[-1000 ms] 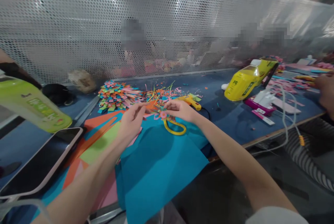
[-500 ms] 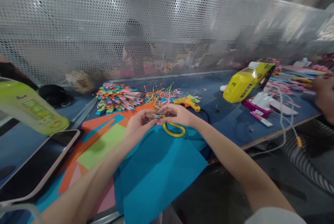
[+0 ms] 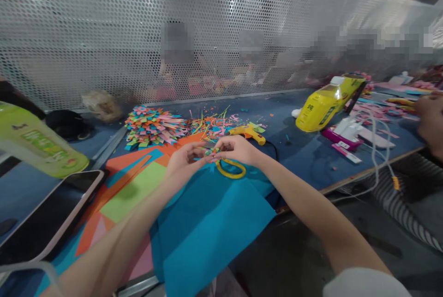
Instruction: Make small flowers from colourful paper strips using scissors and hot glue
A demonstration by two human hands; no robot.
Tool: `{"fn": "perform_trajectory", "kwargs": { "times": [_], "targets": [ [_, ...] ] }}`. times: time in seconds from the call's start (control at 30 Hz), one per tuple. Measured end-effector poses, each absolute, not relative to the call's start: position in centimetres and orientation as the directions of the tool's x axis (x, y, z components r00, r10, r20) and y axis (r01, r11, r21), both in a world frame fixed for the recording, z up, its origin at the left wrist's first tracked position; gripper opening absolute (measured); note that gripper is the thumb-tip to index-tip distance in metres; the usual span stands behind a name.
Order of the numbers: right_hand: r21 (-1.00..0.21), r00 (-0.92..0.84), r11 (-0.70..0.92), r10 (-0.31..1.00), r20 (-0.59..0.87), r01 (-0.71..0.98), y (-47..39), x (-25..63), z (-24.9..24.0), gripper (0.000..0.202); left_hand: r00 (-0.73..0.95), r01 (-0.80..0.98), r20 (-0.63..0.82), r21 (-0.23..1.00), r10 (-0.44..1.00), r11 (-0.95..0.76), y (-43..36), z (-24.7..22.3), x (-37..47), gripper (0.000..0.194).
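Note:
My left hand [image 3: 187,160] and my right hand [image 3: 237,150] meet above the near edge of the table, fingertips close together. Between them they pinch a small bunch of coloured paper strips [image 3: 212,153], its far side partly hidden by the fingers. A yellow loop handle [image 3: 231,176], which looks like part of scissors, shows just below my right hand. Large blue paper sheets [image 3: 214,227] lie below my hands and hang over the table edge. Green paper [image 3: 133,190] and orange paper [image 3: 117,163] lie by my left forearm. Behind my hands is a fringed paper-strip cluster [image 3: 152,126].
A yellow glue gun [image 3: 248,132] lies beyond my right hand among paper scraps [image 3: 211,124]. Left are a phone [image 3: 51,214] and a green bottle [image 3: 38,142]. Right stand a yellow bottle [image 3: 318,107] and a purple box [image 3: 342,135]. A co-worker's hand [image 3: 429,114] is far right.
My fingers have shifted slightly around the paper strips, which have turned a little between them. The whole view has tilted slightly; the other things keep their places.

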State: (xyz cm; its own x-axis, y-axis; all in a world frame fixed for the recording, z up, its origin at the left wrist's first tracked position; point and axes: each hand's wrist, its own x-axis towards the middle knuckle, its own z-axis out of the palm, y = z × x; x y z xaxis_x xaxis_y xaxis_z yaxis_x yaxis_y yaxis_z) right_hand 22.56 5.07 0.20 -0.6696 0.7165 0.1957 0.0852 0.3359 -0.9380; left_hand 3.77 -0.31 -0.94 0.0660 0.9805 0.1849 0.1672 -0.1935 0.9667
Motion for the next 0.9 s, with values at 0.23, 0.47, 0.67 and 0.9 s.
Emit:
{"fn": "perform_trajectory", "kwargs": {
  "times": [0.23, 0.47, 0.67, 0.9],
  "targets": [
    [-0.935, -0.648, 0.341, 0.735, 0.198, 0.101, 4.94, 22.49, 0.41, 0.026, 0.027, 0.136, 0.227, 0.964, 0.973, -0.229, -0.45, -0.73, 3.88, 0.045],
    [-0.962, -0.647, 0.257, 0.751, 0.136, 0.096, 5.24, 22.34, 0.07, 0.022, -0.028, 0.124, 0.187, 0.975, 0.982, -0.182, -0.32, -0.67, 3.69, 0.05],
    [-0.964, -0.676, 0.253, 0.725, 0.131, 0.084, 5.57, 22.51, -0.34, 0.023, 0.026, 0.194, 0.237, 0.952, 0.971, -0.238, -0.12, -1.23, 3.73, 0.05],
    [-0.956, -0.681, 0.278, 0.718, 0.141, 0.094, 5.3, 22.54, 0.01, 0.023, 0.026, 0.118, 0.283, 0.951, 0.959, -0.284, -0.27, -1.34, 4.02, 0.044]
  ]
}}
